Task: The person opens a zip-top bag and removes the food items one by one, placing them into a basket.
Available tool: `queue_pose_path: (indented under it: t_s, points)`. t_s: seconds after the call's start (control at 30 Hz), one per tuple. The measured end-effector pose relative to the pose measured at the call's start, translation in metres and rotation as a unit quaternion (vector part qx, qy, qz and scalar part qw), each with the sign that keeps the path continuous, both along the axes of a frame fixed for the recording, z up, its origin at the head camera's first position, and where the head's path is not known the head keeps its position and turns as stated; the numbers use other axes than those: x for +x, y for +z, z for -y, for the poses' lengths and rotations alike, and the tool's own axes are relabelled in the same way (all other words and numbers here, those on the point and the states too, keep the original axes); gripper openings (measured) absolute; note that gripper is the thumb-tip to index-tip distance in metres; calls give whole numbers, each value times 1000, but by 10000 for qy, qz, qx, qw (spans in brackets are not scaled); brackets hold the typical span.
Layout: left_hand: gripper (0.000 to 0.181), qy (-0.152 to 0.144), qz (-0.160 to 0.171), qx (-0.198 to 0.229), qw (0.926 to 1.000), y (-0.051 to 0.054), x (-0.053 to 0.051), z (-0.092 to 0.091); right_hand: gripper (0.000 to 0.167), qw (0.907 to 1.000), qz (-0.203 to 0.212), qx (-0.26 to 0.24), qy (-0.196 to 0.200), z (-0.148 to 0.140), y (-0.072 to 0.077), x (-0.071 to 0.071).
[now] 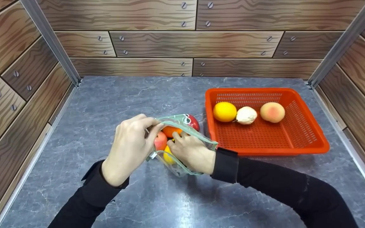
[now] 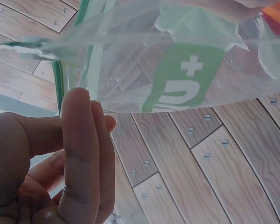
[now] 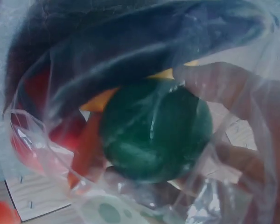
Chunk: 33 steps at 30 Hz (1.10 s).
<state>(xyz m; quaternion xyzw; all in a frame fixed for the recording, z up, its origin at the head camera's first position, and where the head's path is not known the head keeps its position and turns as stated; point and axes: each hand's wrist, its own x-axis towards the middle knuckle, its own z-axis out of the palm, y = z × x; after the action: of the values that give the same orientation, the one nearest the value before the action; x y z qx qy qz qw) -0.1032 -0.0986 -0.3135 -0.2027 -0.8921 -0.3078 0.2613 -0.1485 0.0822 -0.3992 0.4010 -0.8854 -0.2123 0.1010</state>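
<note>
My left hand [image 1: 130, 142] pinches the green-edged mouth of a clear zip bag [image 2: 126, 56], holding it apart at the left. Inside the bag, the fingers of my right hand [image 1: 192, 150] curl round a round green fruit or vegetable [image 3: 156, 130] of unclear kind, hidden beneath the hand in the head view. Around it in the bag are an orange carrot-like piece [image 1: 170, 130], a pinkish-red fruit [image 1: 160, 141], a yellow fruit [image 1: 169, 155], a shiny red fruit [image 1: 193, 123] and a long dark eggplant-like vegetable [image 3: 144, 51]. Plastic film blurs the right wrist view.
Right of the bag, close to my right forearm, stands an orange-red plastic basket [image 1: 265, 151]. In it lie a yellow-orange fruit [image 1: 225, 111], a whitish garlic-like bulb [image 1: 246, 115] and a peach [image 1: 272, 112]. Wood-patterned walls enclose the grey marbled table [image 1: 106, 95].
</note>
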Motion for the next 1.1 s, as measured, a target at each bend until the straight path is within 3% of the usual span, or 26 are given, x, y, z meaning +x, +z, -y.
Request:
queue_pose_path:
  t_s: [0.17, 0.37, 0.47, 0.57, 0.7, 0.87, 0.97, 1.1]
  points:
    - [13, 33, -48, 15, 10000, 1, 0, 1, 43, 9948, -161, -632, 779, -13, 11, 10]
    - [13, -7, -59, 2, 10000, 1, -1, 1, 33, 9744, -707, -1713, 1274, -27, 30, 28]
    - [13, -22, -25, -2, 10000, 1, -1, 1, 37, 9676, -486, -2121, 1283, -36, 46, 40]
    - [11, -2, 21, 15, 10000, 1, -1, 2, 50, 9628, -71, -2372, 1296, -47, 66, 53]
    - [10, 21, 55, 62, 10000, 2, -1, 2, 61, 9476, 207, -2872, 1386, -67, 90, 64]
    - [10, 6, 18, 77, 10000, 2, -2, 1, 62, 9325, 17, -3384, 1262, -93, 109, 60]
    - [10, -6, 14, 75, 10000, 2, -2, 1, 59, 9331, -191, -3448, 1001, -108, 112, 50]
    - [11, 0, 24, 75, 10000, 2, -1, 0, 54, 9391, -99, -3395, 515, -127, 109, 27]
